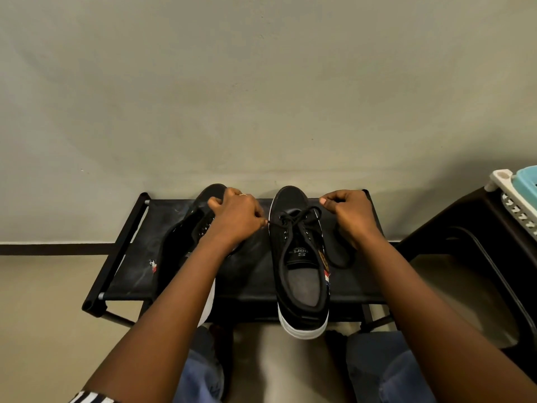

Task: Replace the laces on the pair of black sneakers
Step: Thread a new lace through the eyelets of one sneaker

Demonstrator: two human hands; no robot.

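Bare forearms; a thin ring [243, 194] sits on one finger of the left hand [236, 218]. Striped black-white sleeve [87, 398], blue jeans [377, 370].

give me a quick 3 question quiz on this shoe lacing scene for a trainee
1. True or false: the right sneaker still has a black lace threaded through its eyelets.
2. What do both sneakers rest on? A) the floor B) a black fabric rack C) a chair
3. Which hand wears a ring?

Key
1. True. The lace crosses the upper eyelets, and the left hand and right hand each pinch one end.
2. B. The left sneaker lies on it beside the right one, partly hidden by the left arm.
3. The left hand.
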